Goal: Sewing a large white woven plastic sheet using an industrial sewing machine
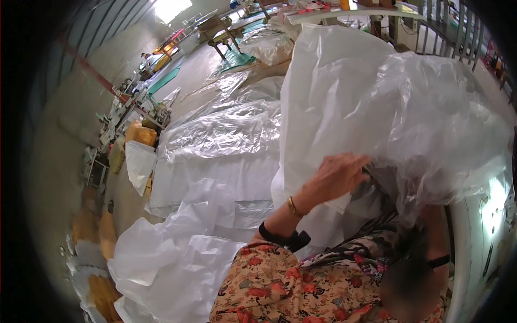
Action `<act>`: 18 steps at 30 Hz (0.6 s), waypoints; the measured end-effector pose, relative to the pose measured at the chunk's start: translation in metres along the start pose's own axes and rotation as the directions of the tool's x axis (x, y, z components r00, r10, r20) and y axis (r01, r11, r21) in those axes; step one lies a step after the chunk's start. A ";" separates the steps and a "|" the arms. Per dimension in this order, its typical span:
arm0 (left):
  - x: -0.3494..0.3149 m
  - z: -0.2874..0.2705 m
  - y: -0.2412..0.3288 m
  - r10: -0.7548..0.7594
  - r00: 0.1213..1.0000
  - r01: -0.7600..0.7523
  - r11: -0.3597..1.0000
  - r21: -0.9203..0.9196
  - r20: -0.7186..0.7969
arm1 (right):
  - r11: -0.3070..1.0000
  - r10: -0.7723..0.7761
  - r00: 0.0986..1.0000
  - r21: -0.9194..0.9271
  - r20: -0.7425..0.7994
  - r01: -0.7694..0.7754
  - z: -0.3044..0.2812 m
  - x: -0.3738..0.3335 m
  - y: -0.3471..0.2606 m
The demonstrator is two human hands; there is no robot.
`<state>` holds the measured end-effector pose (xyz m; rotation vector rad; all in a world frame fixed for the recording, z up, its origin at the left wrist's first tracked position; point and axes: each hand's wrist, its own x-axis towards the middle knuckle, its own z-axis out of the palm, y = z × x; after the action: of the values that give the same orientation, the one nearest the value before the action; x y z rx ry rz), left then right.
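A large white plastic sack point(328, 86) stands raised in front of me, with clear plastic film point(441, 124) bunched over its right side. My left hand point(339, 175) is in front of the sack's lower part. Its fingers point right, slightly bent and apart, and I see nothing held in them. On the right, my forearm rises from the lower edge into the film. My right hand point(413, 185) is mostly hidden behind the crumpled clear plastic, so its fingers cannot be made out.
White sheets or sacks point(161, 264) lie heaped at my lower left. Farther off, a long pile is covered with shiny clear film point(226, 126). Yellow sacks point(141, 134) stand along the left, a wooden stool point(216, 32) at the back. A white curved surface point(471, 242) borders my right.
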<state>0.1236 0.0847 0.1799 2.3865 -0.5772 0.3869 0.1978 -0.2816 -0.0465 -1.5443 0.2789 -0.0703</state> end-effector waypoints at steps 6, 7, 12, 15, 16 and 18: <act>0.066 -0.006 -0.021 0.107 0.966 -0.065 0.981 0.182 -0.234 | 0.995 -0.043 0.998 -0.088 0.040 0.046 0.013 -0.027 -0.018; 0.082 -0.007 -0.025 0.101 0.960 -0.062 0.986 0.156 -0.261 | 0.994 -0.093 0.990 -0.051 0.101 0.099 0.015 -0.035 -0.022; 0.149 0.005 -0.035 0.309 0.935 -0.246 0.919 0.309 -0.175 | 1.000 -0.013 0.994 0.005 0.105 0.013 0.019 -0.078 -0.051; 0.176 0.006 -0.038 0.349 0.923 -0.285 0.904 0.319 -0.162 | 0.993 -0.003 0.980 0.119 0.199 -0.021 0.015 -0.123 -0.071; 0.185 0.007 -0.041 0.285 0.945 -0.221 0.918 0.331 -0.160 | 0.986 -0.002 0.968 0.162 0.250 -0.040 0.013 -0.138 -0.077; 0.204 0.013 -0.051 0.294 0.944 -0.244 0.926 0.288 -0.148 | 0.966 -0.016 0.931 0.247 0.366 -0.080 0.007 -0.168 -0.094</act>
<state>0.3258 0.0498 0.2268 2.4878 -0.8128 0.8515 0.0495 -0.2407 0.0691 -1.2622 -0.0037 0.2002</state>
